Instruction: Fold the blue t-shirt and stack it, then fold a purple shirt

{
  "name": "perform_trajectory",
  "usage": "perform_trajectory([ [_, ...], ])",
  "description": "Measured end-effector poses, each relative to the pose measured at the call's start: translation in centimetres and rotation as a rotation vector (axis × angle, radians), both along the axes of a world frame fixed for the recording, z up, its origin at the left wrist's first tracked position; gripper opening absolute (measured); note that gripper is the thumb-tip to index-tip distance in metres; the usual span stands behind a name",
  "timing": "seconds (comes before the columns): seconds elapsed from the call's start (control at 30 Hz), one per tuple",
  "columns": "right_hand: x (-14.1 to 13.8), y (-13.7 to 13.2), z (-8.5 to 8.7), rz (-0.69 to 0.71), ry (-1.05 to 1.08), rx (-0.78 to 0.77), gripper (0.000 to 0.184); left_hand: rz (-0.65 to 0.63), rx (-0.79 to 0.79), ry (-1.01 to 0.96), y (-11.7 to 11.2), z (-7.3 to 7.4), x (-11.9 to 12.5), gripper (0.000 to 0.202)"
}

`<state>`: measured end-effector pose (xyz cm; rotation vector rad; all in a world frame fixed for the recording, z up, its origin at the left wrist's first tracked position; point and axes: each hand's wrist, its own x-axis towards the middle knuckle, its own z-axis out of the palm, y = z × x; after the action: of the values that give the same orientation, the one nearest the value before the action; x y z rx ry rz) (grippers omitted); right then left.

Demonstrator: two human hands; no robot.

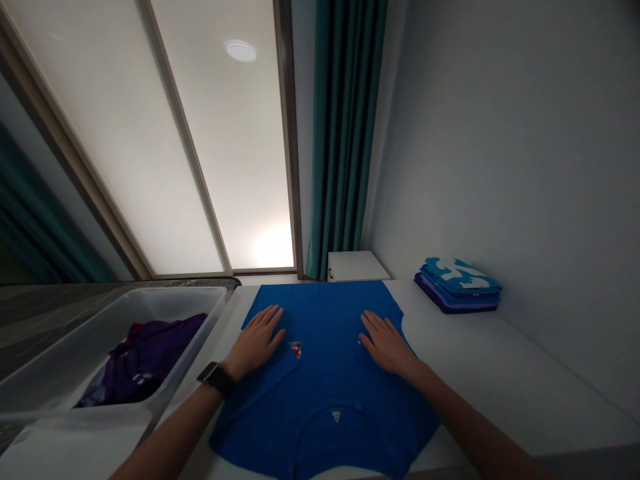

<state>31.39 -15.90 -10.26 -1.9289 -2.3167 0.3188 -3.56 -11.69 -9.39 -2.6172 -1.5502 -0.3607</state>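
A blue T-shirt [330,380] lies spread on the white table, its collar towards me and its hem at the far side. A small red and white badge shows on its chest, and a pale label mark sits inside the neck. My left hand [257,340] rests flat on the shirt's left side, fingers stretched out; a black watch [217,379] is on that wrist. On the right side of the shirt, my right hand [387,341] also lies flat with its fingers extended. Neither hand grips the cloth.
To the left stands a clear plastic bin [187,300] holding crumpled purple clothes [145,360]. A stack of folded blue and purple garments [457,287] sits on the table [480,373] by the right wall. Beyond the table are a white cabinet [357,265] and a teal curtain [345,147].
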Motion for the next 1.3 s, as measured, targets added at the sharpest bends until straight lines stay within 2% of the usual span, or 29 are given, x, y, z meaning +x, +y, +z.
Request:
perform_trajectory([
  [0.17, 1.6, 5.7, -0.9, -0.127, -0.087, 0.015, 0.067, 0.061, -0.049, -0.020, 4.9, -0.6, -1.0, 0.055],
  [0.27, 2.2, 7.2, -1.8, -0.182, -0.082, -0.025, 0.068, 0.094, -0.093, -0.027, 6.3, -1.5, -1.1, 0.055],
  [0.37, 2.4, 7.4, -2.6, -0.187, -0.078, -0.056, 0.071, 0.142, -0.153, -0.010, 6.9, -2.6, -1.2, 0.059],
  [0.47, 2.4, 7.3, -2.9, -0.182, -0.093, -0.052, 0.071, 0.176, -0.187, 0.024, 7.0, -3.4, -1.3, 0.063],
  [0.57, 2.3, 7.2, -3.0, -0.188, -0.096, -0.043, 0.071, 0.183, -0.211, 0.033, 7.1, -3.7, -1.3, 0.064],
  [0.77, 2.2, 7.0, -2.7, -0.184, -0.105, -0.065, 0.071, 0.199, -0.258, 0.035, 6.7, -3.1, -1.2, 0.065],
  [1.03, 2.6, 6.4, -3.1, -0.177, -0.104, -0.054, 0.071, 0.225, -0.271, 0.050, 5.0, -2.3, -0.7, 0.063],
  [1.3, 2.7, 5.6, -3.4, -0.174, -0.114, -0.035, 0.070, 0.236, -0.248, 0.071, 4.0, -2.4, -0.8, 0.062],
])
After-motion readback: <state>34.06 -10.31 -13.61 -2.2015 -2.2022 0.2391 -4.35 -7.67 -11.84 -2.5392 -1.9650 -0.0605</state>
